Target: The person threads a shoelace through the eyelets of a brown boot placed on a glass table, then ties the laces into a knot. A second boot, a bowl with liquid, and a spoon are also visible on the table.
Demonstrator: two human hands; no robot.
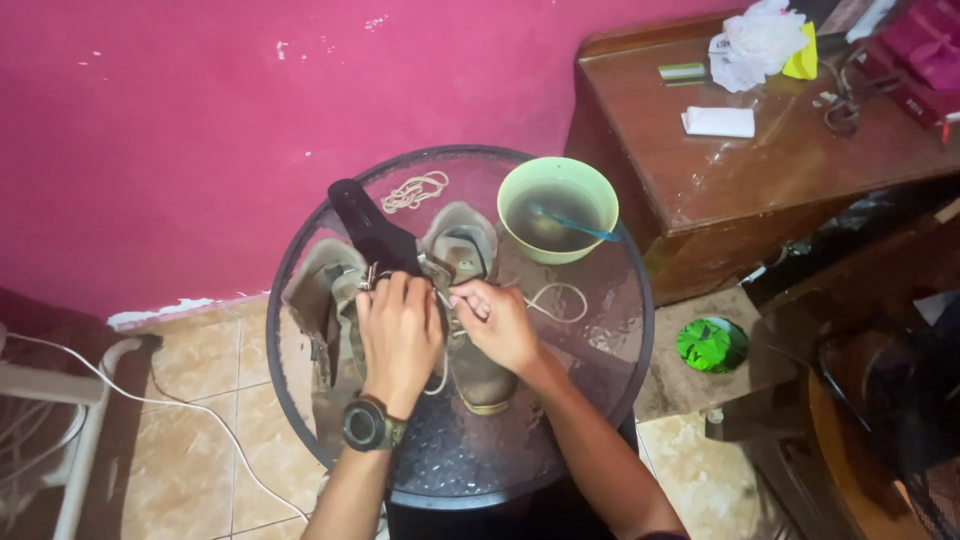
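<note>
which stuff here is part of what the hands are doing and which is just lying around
In use: left hand, right hand, tan lace-up boot, pale shoelace.

Lying about: second tan boot, black insole, coiled spare lace, green bowl of murky water, white box on brown wooden cabinet.

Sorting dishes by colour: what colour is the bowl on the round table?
Light green bowl, head view.

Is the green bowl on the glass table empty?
No, the green bowl holds murky water with a blue-handled brush resting in it.

Pale green bowl [558, 208], black insole [372, 228], seemingly tan shoes [470, 300].
</note>
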